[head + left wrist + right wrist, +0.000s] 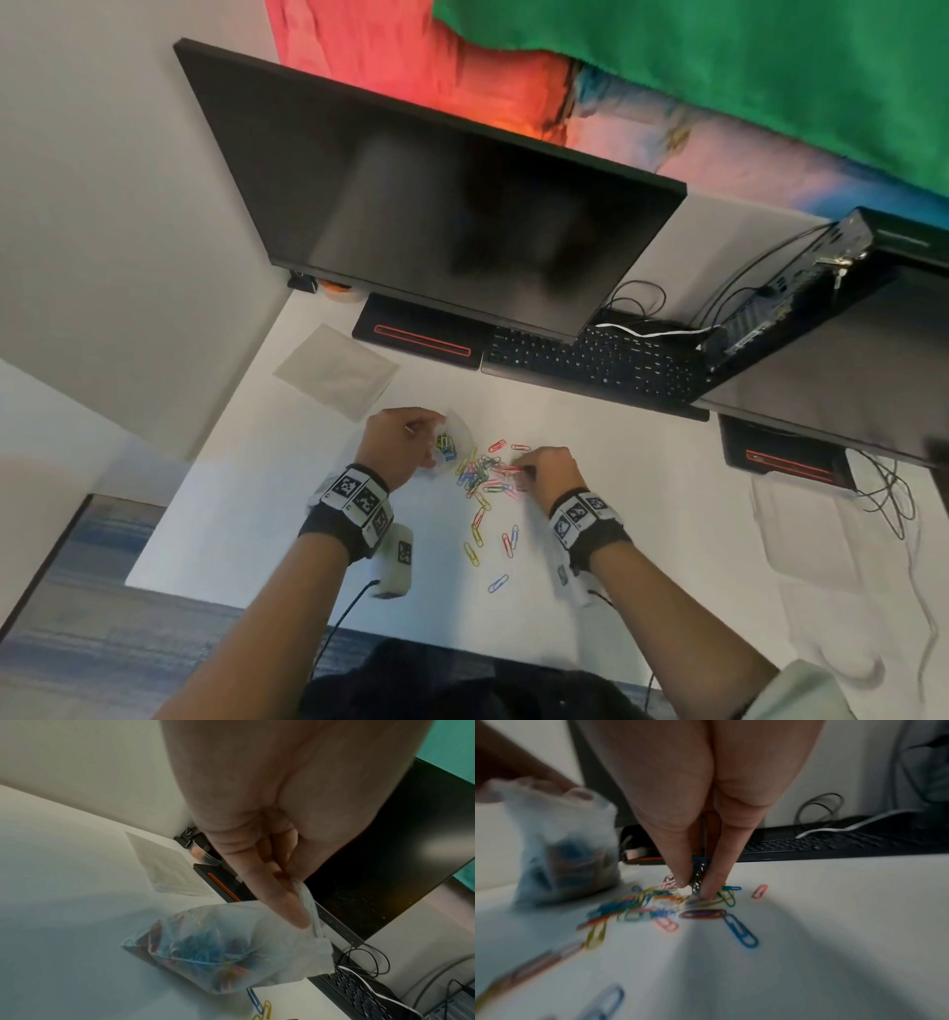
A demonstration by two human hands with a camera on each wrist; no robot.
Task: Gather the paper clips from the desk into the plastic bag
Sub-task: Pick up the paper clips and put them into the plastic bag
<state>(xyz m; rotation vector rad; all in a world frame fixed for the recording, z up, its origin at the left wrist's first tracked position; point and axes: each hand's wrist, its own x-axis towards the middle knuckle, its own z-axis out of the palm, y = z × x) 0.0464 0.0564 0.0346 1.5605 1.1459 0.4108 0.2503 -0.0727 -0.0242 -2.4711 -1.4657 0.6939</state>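
Note:
Coloured paper clips (482,475) lie heaped and scattered on the white desk (642,539). My left hand (398,444) pinches the rim of a small clear plastic bag (226,945) that holds several clips and rests on the desk left of the heap. My right hand (544,470) reaches down into the heap, and its fingertips (682,880) pinch a small bunch of clips (698,876). The bag (562,850) shows blurred in the right wrist view. More clips (508,542) trail toward the desk's front edge.
A dark monitor (436,205) and a black keyboard (590,360) stand behind the heap. A flat empty clear bag (336,370) lies at the back left. Cables (888,493) and a white cloth (821,591) lie at the right.

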